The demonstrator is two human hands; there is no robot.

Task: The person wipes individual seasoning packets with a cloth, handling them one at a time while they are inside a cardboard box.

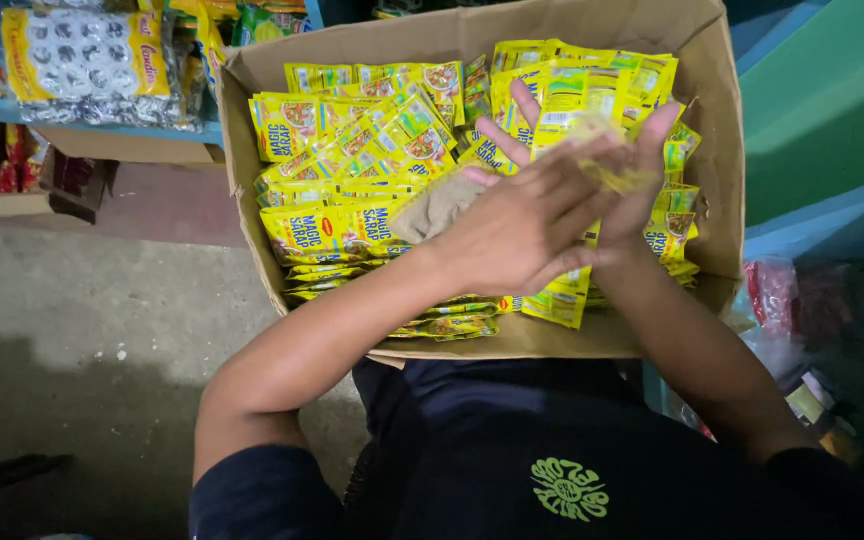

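Observation:
A cardboard box [704, 150] sits in front of me, packed with small yellow sachets [327, 230] in loose stacks. Both my hands are over its right half. My right hand [642, 195] has its palm turned up and its fingers spread apart above the sachets. My left hand [517, 225] lies flat across it with fingers stretched out and touching it. The fingertips are blurred, with a yellowish smear there that I cannot make out. A beige crumpled piece [440, 205] lies on the sachets just beside my left hand.
A shelf at the upper left carries hanging strips of yellow and silver packets [87, 65]. A second cardboard box [72, 185] stands on the concrete floor [82, 320] at left. Red and clear packets [774, 290] lie to the right, below a green and blue wall.

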